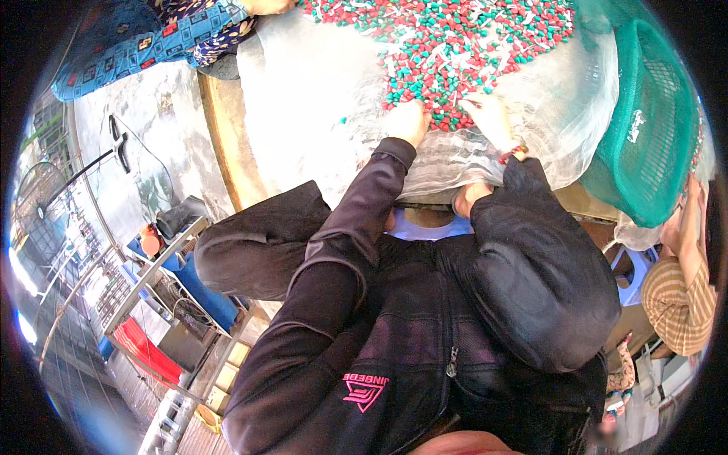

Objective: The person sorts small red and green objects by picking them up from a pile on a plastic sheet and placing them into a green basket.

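A broad heap of small red and green pieces (447, 68), mixed with thin white strips, lies on a pale, sheer cloth (318, 114). My left hand (409, 121) rests at the heap's near edge, its fingers curled in toward the pieces. Glare and the hand itself hide what is in those fingers. To its right, my right hand (493, 121) reaches over the same edge with its fingers stretched out and a little apart. Nothing plain shows in it. A red bracelet (513, 154) circles my right wrist.
A green plastic basket (644, 129) stands at the right beside the cloth. Another person's patterned sleeve (152, 49) and hand reach in at the upper left. Someone in striped clothing (679, 303) sits at far right. A fan (42, 189) and metal rack (163, 265) stand left.
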Demonstrator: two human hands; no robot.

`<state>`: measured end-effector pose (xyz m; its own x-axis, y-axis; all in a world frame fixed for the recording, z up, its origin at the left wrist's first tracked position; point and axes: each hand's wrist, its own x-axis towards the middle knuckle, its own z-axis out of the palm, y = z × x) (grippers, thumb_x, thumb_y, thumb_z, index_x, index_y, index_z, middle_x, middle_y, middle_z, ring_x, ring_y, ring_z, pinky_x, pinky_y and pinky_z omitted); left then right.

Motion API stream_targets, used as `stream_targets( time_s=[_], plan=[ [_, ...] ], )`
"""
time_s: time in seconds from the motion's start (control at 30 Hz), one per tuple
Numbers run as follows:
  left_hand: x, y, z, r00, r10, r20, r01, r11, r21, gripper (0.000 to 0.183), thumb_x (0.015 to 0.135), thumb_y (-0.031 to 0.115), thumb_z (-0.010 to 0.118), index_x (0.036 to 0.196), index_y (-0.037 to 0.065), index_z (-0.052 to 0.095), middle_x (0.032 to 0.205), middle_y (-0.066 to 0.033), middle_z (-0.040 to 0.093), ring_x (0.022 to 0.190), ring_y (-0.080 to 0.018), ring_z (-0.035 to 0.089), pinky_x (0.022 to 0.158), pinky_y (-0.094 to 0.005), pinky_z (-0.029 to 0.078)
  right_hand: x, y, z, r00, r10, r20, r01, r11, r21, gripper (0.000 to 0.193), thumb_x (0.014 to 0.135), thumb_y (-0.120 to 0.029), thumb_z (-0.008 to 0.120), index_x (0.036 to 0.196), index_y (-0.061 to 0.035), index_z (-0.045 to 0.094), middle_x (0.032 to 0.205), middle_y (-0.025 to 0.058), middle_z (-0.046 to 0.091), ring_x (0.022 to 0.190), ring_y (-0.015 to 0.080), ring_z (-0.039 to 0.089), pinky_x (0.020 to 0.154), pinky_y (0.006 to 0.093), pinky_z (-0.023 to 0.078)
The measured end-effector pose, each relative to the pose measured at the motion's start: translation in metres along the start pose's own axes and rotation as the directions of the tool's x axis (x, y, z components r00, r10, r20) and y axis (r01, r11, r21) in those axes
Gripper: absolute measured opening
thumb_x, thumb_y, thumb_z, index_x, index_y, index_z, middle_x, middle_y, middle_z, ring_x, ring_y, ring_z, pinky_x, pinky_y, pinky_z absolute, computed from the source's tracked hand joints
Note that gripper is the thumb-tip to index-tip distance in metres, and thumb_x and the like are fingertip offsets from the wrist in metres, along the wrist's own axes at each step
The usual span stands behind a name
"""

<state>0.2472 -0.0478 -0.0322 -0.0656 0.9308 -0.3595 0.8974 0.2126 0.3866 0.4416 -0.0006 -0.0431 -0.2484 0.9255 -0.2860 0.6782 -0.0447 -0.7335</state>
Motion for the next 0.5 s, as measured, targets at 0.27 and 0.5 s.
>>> stream_targets(
  time_s=[0.27, 0.5],
  plan=[
    [0.023, -0.015, -0.064, 0.940, -0.106, 0.325, 0.339, 0.415, -0.844, 0.029, 0.084, 0.029, 0.049, 0.078, 0.005, 0.063, 0.058, 0.0040, 0.046, 0.046, -0.0069, 0.041, 0.042, -0.0225, 0.032, 0.013, -0.007, 0.005, 0.962, -0.245, 0.120, 0.271, 0.907, -0.321, 0.018, 0.083, -0.025, 0.056, 0.085, -0.0070, 0.059, 0.072, 0.0106, 0.060, 0.065, 0.0276, 0.060, 0.060, 0.0381, 0.047],
    [0.031, -0.014, -0.066, 0.886, -0.062, 0.460, 0.458, 0.280, -0.844, 0.023, 0.086, 0.029, 0.048, 0.086, 0.009, 0.061, 0.056, 0.0052, 0.036, 0.050, -0.0039, 0.039, 0.046, -0.0213, 0.034, 0.005, -0.028, -0.041, 0.896, -0.037, 0.442, -0.420, 0.246, 0.873, 0.012, 0.084, -0.020, 0.054, 0.084, -0.0072, 0.053, 0.065, -0.0043, 0.045, 0.052, 0.0062, 0.043, 0.042, 0.0184, 0.030]
  ],
)
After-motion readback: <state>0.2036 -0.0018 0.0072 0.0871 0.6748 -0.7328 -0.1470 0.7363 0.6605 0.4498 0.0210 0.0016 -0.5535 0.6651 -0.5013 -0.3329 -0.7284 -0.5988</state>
